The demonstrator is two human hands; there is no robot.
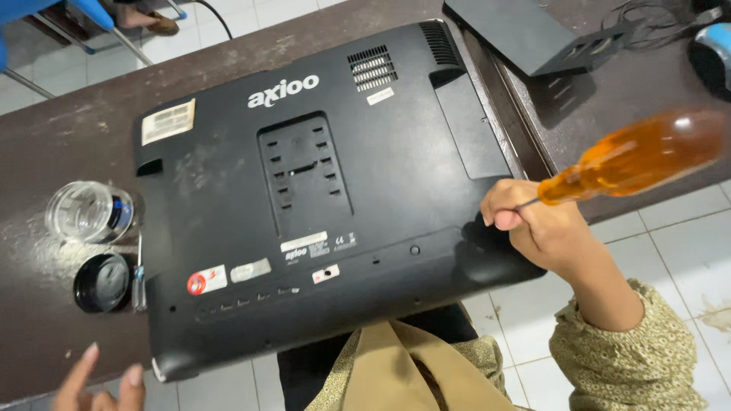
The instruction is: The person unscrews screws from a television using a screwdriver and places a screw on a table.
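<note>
The right hand [533, 224] grips the orange translucent-handled screwdriver [636, 156] at the lower right of the black plastic computer back cover [320, 198]; the tip should sit square before turning. The left hand [99, 380], lower left, is open.

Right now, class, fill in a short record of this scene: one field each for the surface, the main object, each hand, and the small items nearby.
Surface: dark brown wooden table
Main object: black plastic all-in-one computer, lying back-side up
Right hand: grips orange-handled screwdriver at the computer's right edge
Left hand: fingers raised near the table's front edge, holding nothing
Nearby: clear round plastic container, black round lid, small screwdriver
</note>
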